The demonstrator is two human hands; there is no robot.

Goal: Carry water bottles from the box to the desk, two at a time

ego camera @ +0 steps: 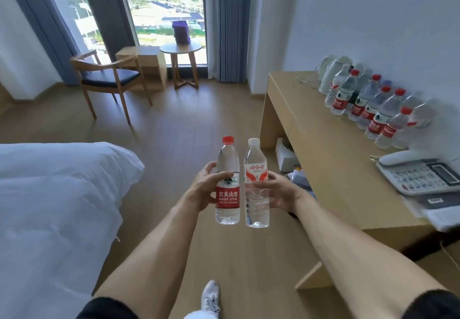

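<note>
Two upright bottles, red-capped bottle (227, 181) gripped by the left hand (202, 189) and white-capped bottle (256, 184) by the right hand (280, 189), ride side by side, apparently bound for the desk (323, 144) at right, where a row of bottles (373, 104) waits.

Both hands (239, 189) curled, forearms outstretched

**Colours in the room, quick rundown**

Red-cap bottle (227, 181): clear w/ red label, white lettering, small green mark up top. White-cap bottle (256, 184): clear, white label w/ red-orange pattern + red script. Bottles by the wall (368, 106) mostly red caps & red labels. Tabletop (331, 149) pale wood, same tone as the floor (189, 119). Bed (49, 194) plain white. Curtains (227, 25) grey-blue. Chair (109, 79) wood w/ dark seat. Phone (420, 174) white. Purple thing on the round table (181, 32).
</note>
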